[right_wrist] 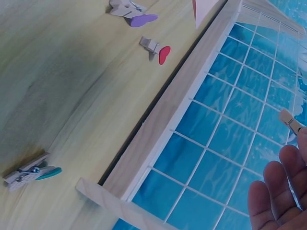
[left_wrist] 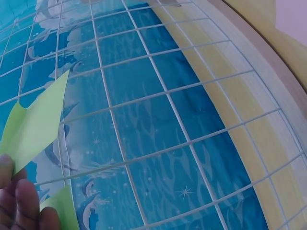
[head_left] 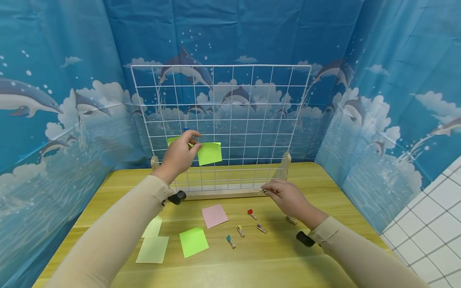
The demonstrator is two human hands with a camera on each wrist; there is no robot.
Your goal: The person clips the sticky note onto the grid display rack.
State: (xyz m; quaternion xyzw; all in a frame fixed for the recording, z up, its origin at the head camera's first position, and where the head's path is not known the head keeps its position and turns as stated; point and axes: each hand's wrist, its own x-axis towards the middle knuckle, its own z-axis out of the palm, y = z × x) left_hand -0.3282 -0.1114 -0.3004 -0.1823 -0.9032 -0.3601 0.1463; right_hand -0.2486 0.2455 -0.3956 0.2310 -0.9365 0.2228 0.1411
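My left hand (head_left: 179, 156) pinches a bright green sticky note (head_left: 210, 154) by its left edge, against the white wire grid (head_left: 233, 66). A second green note (head_left: 172, 140) shows on the grid behind that hand, with a blue clip (head_left: 185, 129) at its top. In the left wrist view the fingertips (left_wrist: 26, 203) and the pinched note (left_wrist: 41, 120) are at the left edge. Lower right, my right hand (head_left: 289, 200) holds a small wooden clothespin (right_wrist: 289, 120) between thumb and fingers, in front of the grid's bottom right part.
On the wooden table (head_left: 259, 268) lie a pink note (head_left: 215, 216), a green note (head_left: 193, 242) and pale yellow notes (head_left: 152, 250). Several small clothespins lie to their right, including one with a red heart (head_left: 250, 211). Wooden feet (head_left: 286, 158) support the grid; a dolphin curtain (head_left: 252, 32) hangs behind.
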